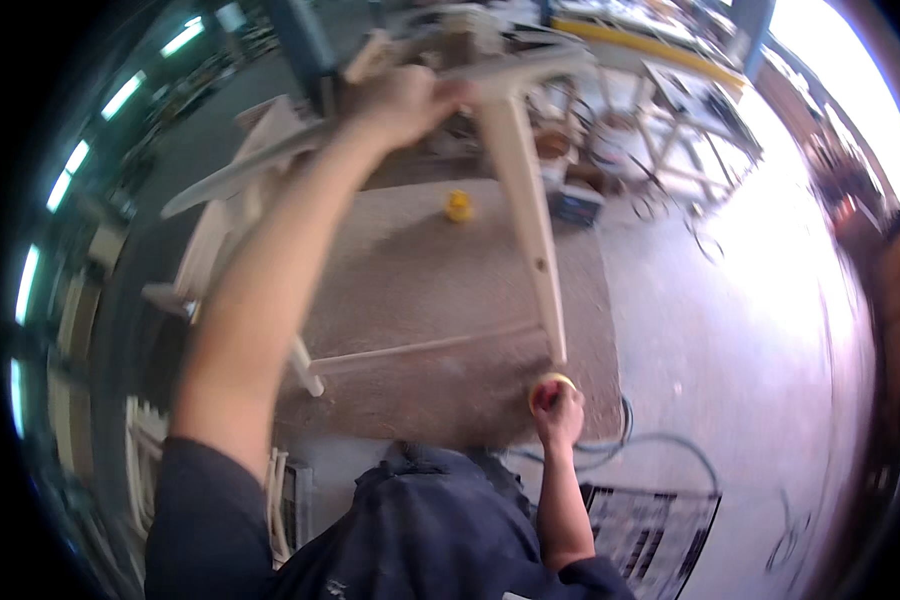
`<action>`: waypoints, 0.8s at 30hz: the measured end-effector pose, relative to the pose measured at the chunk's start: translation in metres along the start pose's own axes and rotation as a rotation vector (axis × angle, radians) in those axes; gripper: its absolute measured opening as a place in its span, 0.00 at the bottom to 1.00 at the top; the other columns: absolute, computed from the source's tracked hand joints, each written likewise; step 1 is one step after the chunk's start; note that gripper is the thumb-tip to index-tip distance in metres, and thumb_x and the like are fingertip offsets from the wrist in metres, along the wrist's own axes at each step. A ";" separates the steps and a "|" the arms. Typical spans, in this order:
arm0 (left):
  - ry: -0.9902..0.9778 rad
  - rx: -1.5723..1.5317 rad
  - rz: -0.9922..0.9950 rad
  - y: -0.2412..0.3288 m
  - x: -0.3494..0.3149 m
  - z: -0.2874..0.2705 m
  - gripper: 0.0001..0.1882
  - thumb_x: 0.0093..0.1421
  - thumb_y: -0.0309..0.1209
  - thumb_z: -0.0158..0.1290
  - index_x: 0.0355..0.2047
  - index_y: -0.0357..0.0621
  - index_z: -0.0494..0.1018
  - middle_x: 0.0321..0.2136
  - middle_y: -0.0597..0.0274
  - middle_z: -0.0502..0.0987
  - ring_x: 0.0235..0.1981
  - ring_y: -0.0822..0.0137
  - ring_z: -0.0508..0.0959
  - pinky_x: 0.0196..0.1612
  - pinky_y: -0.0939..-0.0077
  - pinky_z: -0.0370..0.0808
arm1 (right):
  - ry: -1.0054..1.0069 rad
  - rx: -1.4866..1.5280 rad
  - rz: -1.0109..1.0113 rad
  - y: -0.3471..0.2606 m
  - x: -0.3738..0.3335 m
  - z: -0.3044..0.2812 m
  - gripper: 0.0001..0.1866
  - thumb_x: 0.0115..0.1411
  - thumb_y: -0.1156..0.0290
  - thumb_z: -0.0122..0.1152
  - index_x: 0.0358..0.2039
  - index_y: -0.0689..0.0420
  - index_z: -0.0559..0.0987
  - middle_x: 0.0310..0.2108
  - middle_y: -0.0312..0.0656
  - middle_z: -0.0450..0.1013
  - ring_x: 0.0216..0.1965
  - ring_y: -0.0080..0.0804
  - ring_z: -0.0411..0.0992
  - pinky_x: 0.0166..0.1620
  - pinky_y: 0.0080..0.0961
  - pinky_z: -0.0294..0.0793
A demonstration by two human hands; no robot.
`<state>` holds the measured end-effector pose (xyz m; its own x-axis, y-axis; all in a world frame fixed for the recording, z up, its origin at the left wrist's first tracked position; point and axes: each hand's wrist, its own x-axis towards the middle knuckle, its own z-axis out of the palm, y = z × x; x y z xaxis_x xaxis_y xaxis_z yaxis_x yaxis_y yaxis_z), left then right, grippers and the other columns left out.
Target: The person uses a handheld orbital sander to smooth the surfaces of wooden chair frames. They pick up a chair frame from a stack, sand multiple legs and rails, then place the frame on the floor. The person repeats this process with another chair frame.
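The left hand [400,105], blurred, is apparently clamping on the upper part of a pale wooden chair frame [516,160], which is spanning a brown mat [400,280] ahead of the person, while the right hand [562,415] is closing its fingers on a small, round, yellow-rimmed object [548,382]. The long axis of 1 leg [532,230] is running from near the left hand down and slightly rightward, its narrow end lying just beyond the right hand, the nearer of the 2; whether object and leg are touching, the view is leaving unclear.
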<state>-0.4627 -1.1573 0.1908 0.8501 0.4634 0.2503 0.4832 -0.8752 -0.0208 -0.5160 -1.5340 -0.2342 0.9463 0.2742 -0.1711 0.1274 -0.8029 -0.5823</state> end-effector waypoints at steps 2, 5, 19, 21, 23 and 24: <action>0.116 0.039 -0.040 -0.005 -0.001 0.013 0.33 0.63 0.66 0.53 0.39 0.47 0.84 0.35 0.54 0.86 0.41 0.52 0.86 0.43 0.53 0.82 | 0.027 0.060 -0.064 0.008 0.006 0.005 0.34 0.48 0.65 0.75 0.57 0.50 0.75 0.52 0.53 0.74 0.51 0.56 0.77 0.53 0.48 0.78; 0.176 -0.052 -0.099 0.006 -0.005 0.011 0.19 0.58 0.48 0.66 0.40 0.48 0.82 0.38 0.54 0.86 0.42 0.51 0.86 0.45 0.53 0.82 | 0.038 0.000 -0.077 0.015 0.017 0.001 0.37 0.46 0.64 0.76 0.59 0.49 0.74 0.52 0.51 0.74 0.53 0.54 0.76 0.56 0.45 0.77; 0.243 -0.229 -0.031 0.013 -0.069 -0.011 0.19 0.57 0.36 0.67 0.46 0.42 0.78 0.41 0.54 0.84 0.45 0.51 0.84 0.44 0.54 0.83 | 0.155 0.226 -0.325 -0.093 0.068 -0.057 0.60 0.46 0.53 0.83 0.72 0.65 0.60 0.67 0.63 0.64 0.70 0.59 0.60 0.72 0.49 0.59; 0.436 -0.168 0.232 0.020 -0.105 -0.005 0.31 0.54 0.33 0.70 0.57 0.44 0.71 0.53 0.52 0.78 0.55 0.54 0.79 0.57 0.60 0.79 | 0.293 0.377 -0.515 -0.117 0.089 -0.074 0.57 0.47 0.60 0.86 0.71 0.63 0.61 0.66 0.57 0.66 0.66 0.49 0.66 0.66 0.42 0.68; 0.537 -0.184 0.409 0.014 -0.168 -0.011 0.38 0.54 0.30 0.69 0.65 0.41 0.68 0.62 0.51 0.73 0.66 0.52 0.71 0.70 0.55 0.66 | -0.025 0.650 -0.438 -0.156 0.093 -0.108 0.47 0.50 0.65 0.85 0.67 0.60 0.68 0.58 0.46 0.74 0.57 0.36 0.73 0.56 0.33 0.77; 0.536 -0.249 0.479 -0.001 -0.204 -0.007 0.37 0.55 0.27 0.69 0.64 0.40 0.68 0.63 0.50 0.71 0.68 0.49 0.69 0.73 0.50 0.61 | -0.054 0.681 -0.439 -0.144 0.105 -0.102 0.40 0.51 0.68 0.83 0.63 0.59 0.72 0.53 0.41 0.76 0.52 0.31 0.74 0.52 0.30 0.78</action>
<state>-0.6381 -1.2522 0.1468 0.7064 -0.0504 0.7061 -0.0287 -0.9987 -0.0425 -0.4047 -1.4433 -0.0868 0.8343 0.5285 0.1569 0.2580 -0.1227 -0.9583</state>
